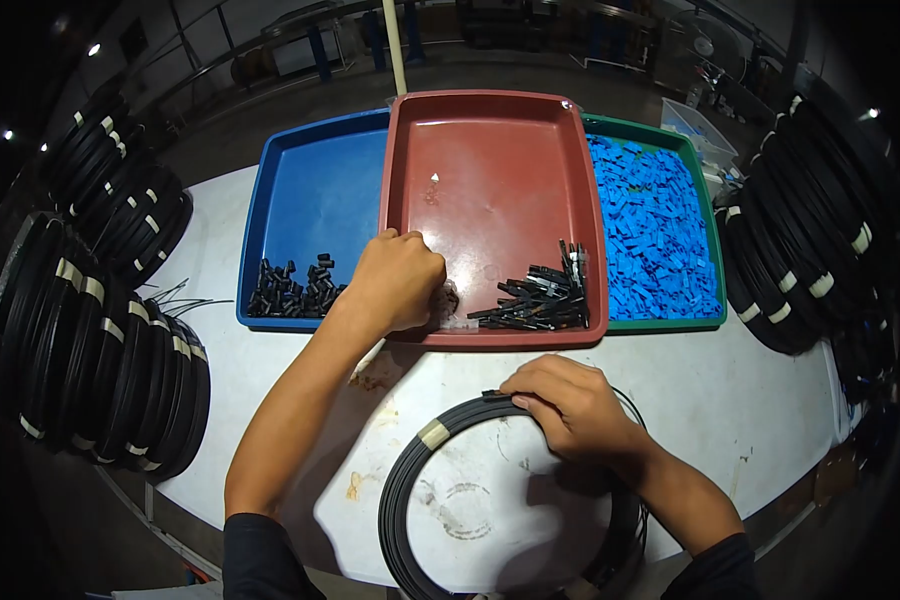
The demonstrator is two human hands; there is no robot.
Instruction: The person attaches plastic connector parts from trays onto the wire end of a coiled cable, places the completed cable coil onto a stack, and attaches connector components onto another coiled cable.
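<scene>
My left hand [398, 280] reaches into the near left corner of the red tray [490, 341], its fingers curled down over small clear pieces; what they hold is hidden. Lower right, my right hand [565, 400] pinches a small dark connector end at the top of a coil of black cable [400, 490]. The coil lies on the white table and has a pale tape band [434, 433] around it. Black connector parts [545, 295] lie in the red tray's near right corner.
A blue tray [320, 131] with short black pieces [295, 288] stands left of the red one. On the right, a green tray [715, 270] holds many blue pieces [650, 230]. Stacks of taped black coils [80, 350] flank the table, including more coils [805, 230] at right.
</scene>
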